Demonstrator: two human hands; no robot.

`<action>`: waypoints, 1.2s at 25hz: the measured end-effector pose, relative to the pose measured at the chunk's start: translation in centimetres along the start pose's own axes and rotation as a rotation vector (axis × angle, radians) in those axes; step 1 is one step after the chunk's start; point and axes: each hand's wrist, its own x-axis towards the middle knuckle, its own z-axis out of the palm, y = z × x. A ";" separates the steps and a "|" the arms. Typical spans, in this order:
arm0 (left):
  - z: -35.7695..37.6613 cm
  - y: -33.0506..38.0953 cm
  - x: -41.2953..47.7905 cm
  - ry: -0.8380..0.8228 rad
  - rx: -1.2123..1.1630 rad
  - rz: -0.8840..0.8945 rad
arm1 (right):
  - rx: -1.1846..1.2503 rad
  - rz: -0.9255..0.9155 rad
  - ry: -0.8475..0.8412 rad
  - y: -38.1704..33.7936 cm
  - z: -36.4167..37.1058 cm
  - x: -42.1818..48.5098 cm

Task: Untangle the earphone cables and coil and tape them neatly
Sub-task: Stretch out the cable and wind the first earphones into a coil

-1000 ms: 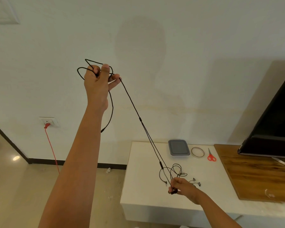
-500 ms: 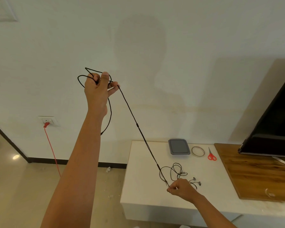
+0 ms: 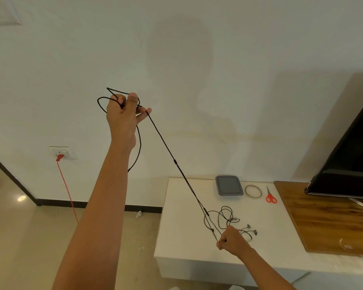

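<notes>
Head view: left hand (image 3: pixel 124 116) and right hand (image 3: pixel 232 240) grip taut earphone cable (image 3: pixel 166 145) above table (image 3: pixel 176 243) edge.

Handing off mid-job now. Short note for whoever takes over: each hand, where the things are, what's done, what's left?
Left hand: raised, grips loose loops of the black earphone cable.
Right hand: low over the white table, pinches the same cable, which runs taut between the hands.
A cable tangle with earbuds lies on the table by the right hand. Tape roll and scissors sit at the back, beside a grey box.
Done: one length pulled straight.
Left: clear the loops and tangle, coil, tape.
</notes>
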 end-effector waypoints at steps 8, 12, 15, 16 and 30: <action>-1.4 -0.3 0.7 0.070 -0.054 -0.013 | 0.506 0.235 -0.163 -0.4 -1.8 -1.8; -1.6 -0.6 0.9 0.090 -0.057 -0.013 | 0.655 0.304 -0.191 0.0 -2.8 -2.3; -1.8 -0.8 1.2 0.102 -0.050 -0.012 | 0.680 0.282 -0.189 0.1 -3.3 -2.1; -2.0 -0.9 1.3 0.106 -0.052 -0.012 | 0.688 0.267 -0.199 0.2 -3.5 -2.2; -6.0 -1.7 2.7 0.249 0.018 -0.053 | 1.587 0.258 -0.486 5.4 -7.5 -3.8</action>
